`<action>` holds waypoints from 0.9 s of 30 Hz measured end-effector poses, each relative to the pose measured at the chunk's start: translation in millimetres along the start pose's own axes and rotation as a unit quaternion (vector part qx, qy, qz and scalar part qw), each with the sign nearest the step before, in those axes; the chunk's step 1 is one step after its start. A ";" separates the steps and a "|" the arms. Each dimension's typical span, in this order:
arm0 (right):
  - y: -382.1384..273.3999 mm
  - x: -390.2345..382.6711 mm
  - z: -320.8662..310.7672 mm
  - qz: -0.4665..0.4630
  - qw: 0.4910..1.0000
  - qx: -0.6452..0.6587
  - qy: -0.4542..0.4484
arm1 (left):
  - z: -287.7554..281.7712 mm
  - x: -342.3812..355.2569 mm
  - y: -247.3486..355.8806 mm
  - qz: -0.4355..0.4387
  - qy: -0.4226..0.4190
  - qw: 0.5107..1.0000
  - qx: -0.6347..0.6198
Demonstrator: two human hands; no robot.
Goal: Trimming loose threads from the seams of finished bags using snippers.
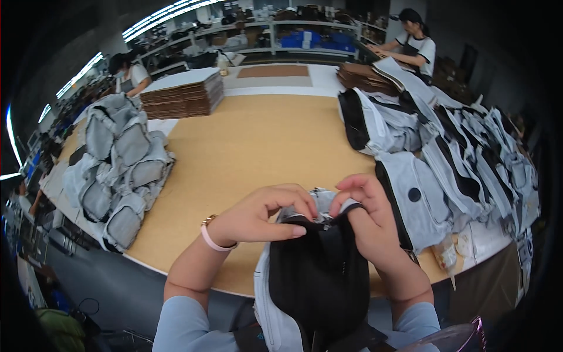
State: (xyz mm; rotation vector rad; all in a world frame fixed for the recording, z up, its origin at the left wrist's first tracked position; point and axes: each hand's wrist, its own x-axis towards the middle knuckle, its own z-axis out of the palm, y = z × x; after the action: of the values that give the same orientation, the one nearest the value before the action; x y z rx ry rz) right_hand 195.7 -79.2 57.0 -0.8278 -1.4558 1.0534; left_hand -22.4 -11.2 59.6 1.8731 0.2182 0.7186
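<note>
A black and light grey fabric bag [316, 276] stands at the table's near edge, close to my body, its upper edge gathered between my hands. My left hand [272, 214] pinches the black upper edge from the left, thumb lying along it. From the right, my right hand [366, 214] grips the same edge with thumb and bent fingers. Some crumpled grey material shows in the opening between the hands. The inside of the bag is mostly hidden.
A heap of grey bags [120, 164] lies on the left of the tan table [252, 146]. More grey and black bags [419, 202] cover the right side. Stacked brown sheets [182, 97] stand at the back left. Two people work beyond the table.
</note>
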 end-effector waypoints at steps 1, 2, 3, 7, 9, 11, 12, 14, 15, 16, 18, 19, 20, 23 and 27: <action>1.8 1.5 -1.0 0.010 1.000 0.004 -0.006 | -2.4 1.7 -4.0 0.004 -0.015 1.000 -0.019; 1.3 2.9 -4.0 0.032 0.999 0.007 -0.007 | -5.0 4.6 -9.6 -0.009 -0.020 0.999 -0.026; 1.8 3.2 -6.0 0.040 0.999 0.001 0.003 | -5.3 6.3 -12.9 -0.025 -0.019 0.999 -0.026; 0.2 2.2 -11.3 0.058 0.998 0.021 -0.031 | 6.7 6.0 -16.8 -0.009 0.042 0.998 -0.040; 1.5 2.0 -12.9 0.074 0.992 0.044 -0.090 | 11.3 2.1 -13.6 -0.018 0.051 0.998 -0.033; 1.3 3.7 -13.7 0.075 0.991 0.052 -0.095 | 15.1 -0.3 -11.0 -0.027 0.062 0.997 -0.025; 1.3 3.9 -13.5 0.075 0.990 0.058 -0.104 | 17.6 -0.7 -10.4 -0.033 0.067 0.996 -0.050; -1.1 3.4 -12.7 0.086 0.988 0.074 -0.102 | 22.0 -0.6 -9.2 -0.040 0.072 0.994 -0.075; -1.3 3.4 -12.6 0.096 0.986 0.088 -0.102 | 24.1 -0.2 -8.8 -0.044 0.064 0.992 -0.104; 0.0 3.4 -12.2 0.097 0.986 0.089 -0.102 | 25.7 0.2 -9.2 -0.048 0.057 0.988 -0.133; 0.0 1.7 -11.3 0.066 0.994 0.042 -0.074 | 28.2 1.7 -9.3 -0.054 0.026 0.987 -0.147; -1.3 0.5 -11.7 0.068 0.994 0.042 -0.072 | 29.4 2.4 -9.7 -0.059 -0.003 0.985 -0.159; -3.1 -0.3 -11.6 0.079 0.993 0.051 -0.069 | 30.1 2.1 -11.4 -0.060 -0.003 0.985 -0.160; -4.6 -2.7 -11.0 0.101 0.990 0.074 -0.072 | 33.2 1.2 -15.8 -0.084 0.005 0.965 -0.247; -3.3 -2.3 -13.5 0.118 0.982 0.111 -0.094 | 39.9 -0.1 -8.0 -0.081 0.045 0.981 -0.170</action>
State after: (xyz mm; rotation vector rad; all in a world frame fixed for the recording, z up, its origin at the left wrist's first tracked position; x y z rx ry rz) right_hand 209.6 -80.3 59.2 -0.7674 -1.3856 1.4782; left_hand 1.7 -39.1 42.4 1.4815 0.2830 0.6824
